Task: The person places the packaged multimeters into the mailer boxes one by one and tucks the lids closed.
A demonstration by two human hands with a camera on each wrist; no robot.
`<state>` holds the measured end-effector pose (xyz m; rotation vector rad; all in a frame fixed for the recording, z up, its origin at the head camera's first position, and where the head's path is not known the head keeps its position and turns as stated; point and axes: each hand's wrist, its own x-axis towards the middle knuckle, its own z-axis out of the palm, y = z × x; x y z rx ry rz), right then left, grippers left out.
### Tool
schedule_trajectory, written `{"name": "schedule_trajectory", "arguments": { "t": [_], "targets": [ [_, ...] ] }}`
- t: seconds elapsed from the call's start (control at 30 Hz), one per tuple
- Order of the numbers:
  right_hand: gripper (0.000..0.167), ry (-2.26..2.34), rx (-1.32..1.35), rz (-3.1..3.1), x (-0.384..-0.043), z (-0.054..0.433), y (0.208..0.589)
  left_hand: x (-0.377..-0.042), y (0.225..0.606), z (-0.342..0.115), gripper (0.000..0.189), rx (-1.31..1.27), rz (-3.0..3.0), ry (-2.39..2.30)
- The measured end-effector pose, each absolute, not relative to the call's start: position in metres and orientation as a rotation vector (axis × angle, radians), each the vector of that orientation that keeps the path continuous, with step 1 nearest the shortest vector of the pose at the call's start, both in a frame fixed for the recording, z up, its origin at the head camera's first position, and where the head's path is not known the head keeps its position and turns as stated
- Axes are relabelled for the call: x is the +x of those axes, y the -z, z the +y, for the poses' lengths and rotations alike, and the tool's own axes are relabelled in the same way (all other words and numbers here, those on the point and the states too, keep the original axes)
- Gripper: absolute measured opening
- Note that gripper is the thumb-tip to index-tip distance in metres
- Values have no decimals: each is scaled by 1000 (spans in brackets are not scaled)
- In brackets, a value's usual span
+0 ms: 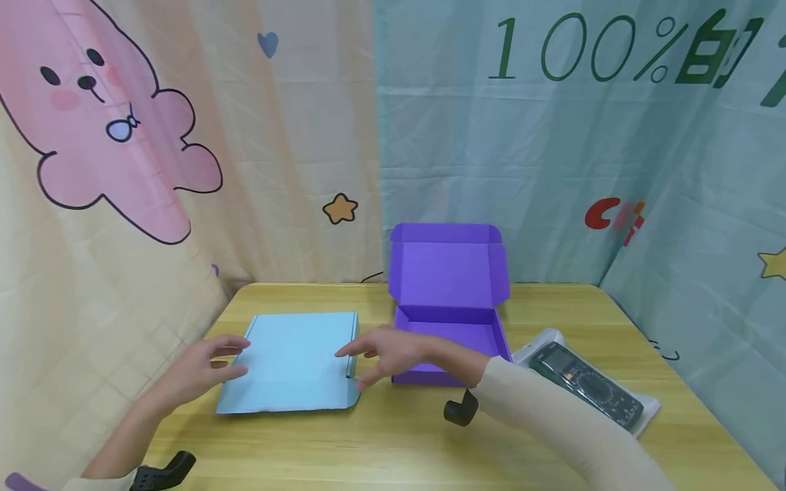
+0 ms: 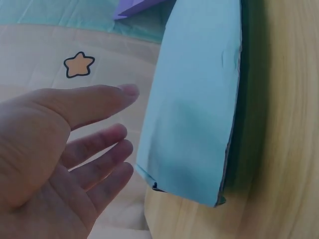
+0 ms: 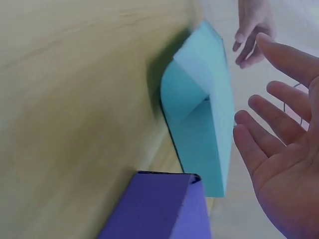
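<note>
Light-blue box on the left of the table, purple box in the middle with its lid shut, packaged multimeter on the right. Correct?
Not quite: the purple box is open, its lid standing up at the back, as the head view shows. Light-blue box on the left and packaged multimeter on the right are as you said.

Left fingers (image 1: 232, 341) and right fingers (image 1: 355, 346) flank a pale-blue box (image 1: 293, 361) beside an open purple box (image 1: 449, 273).

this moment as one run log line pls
left grip: empty, by left edge of blue box; right grip: empty, by that box's right edge; blue box: lid down; purple box: lid up; multimeter: at right
</note>
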<state>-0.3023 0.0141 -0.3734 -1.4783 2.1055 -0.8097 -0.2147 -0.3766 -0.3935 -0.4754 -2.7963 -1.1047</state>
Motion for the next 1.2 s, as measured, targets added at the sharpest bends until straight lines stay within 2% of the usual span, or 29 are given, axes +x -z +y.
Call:
{"name": "schedule_trajectory", "arguments": {
  "t": [0.23,0.47,0.83,1.2],
  "targets": [
    [60,1030,-1286,2010,-286,25,391,-215,404,-373,42,-580,-2833,881],
    [48,1201,-1102,2062,-267,26,413,-214,411,-374,38,-559,-2878,837],
    [56,1199,-781,2319,-251,15,441,-214,415,-373,32,-515,-2837,864],
    [47,1389,-625,2320,-249,-3,452,-215,414,-376,30,-525,-2833,836]
  ]
}}
